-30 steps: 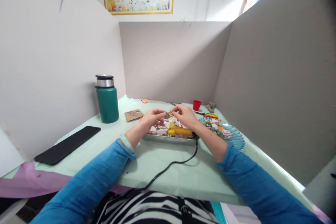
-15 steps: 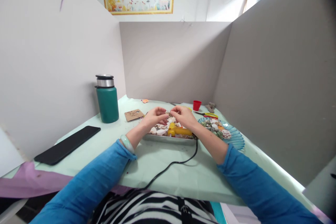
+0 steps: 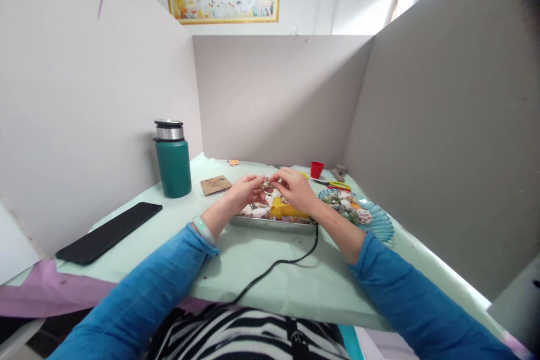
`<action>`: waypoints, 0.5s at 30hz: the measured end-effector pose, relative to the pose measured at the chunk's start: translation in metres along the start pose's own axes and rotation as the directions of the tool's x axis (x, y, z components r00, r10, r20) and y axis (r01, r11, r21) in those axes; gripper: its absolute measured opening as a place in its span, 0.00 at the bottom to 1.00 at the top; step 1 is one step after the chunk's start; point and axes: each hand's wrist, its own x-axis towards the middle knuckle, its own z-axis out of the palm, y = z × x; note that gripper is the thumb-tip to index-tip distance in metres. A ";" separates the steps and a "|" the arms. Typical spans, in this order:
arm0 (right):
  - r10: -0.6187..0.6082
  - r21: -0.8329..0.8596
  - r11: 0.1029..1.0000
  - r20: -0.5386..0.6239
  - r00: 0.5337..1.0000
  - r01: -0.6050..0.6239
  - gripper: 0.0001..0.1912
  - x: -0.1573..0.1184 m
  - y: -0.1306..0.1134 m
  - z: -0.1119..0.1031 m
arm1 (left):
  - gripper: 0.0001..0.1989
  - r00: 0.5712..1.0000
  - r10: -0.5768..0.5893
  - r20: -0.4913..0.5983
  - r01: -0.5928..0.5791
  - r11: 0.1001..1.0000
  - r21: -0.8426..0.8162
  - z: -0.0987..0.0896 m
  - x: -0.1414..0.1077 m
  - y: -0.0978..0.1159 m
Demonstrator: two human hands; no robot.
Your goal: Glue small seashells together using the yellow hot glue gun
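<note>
Above a metal tray [image 3: 276, 225] of shells, my left hand [image 3: 245, 191] and my right hand [image 3: 294, 187] meet fingertip to fingertip. Between them is a small pale, shell-like piece [image 3: 266, 183]; its exact kind is too small to tell. My left thumb and fingers pinch it from the left, and my right fingers close on its right side. A yellow glue gun [image 3: 289, 210] lies across the shells [image 3: 258, 211] just below my hands. Its black cord [image 3: 278, 262] runs over the tray's edge towards my lap.
To the right, a blue ribbed plate [image 3: 382, 225] carries shells and greenish bits. Behind it are scissors [image 3: 333, 185], a red cup [image 3: 316, 169] and a grey lump [image 3: 338, 172]. Leftward lie a brown card [image 3: 215, 184], a green bottle [image 3: 173, 166] and a black phone-like slab [image 3: 110, 233]. Grey panels enclose the table.
My hands have come closer together, the left one turning towards the right. The small pale piece now shows between both sets of fingertips. Glue gun, tray and plate stay put.
</note>
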 end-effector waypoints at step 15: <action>0.390 0.132 0.908 0.076 0.918 -0.397 0.07 0.006 0.010 0.002 | 0.18 0.981 0.089 -0.170 -0.036 0.956 0.291 0.005 -0.002 0.002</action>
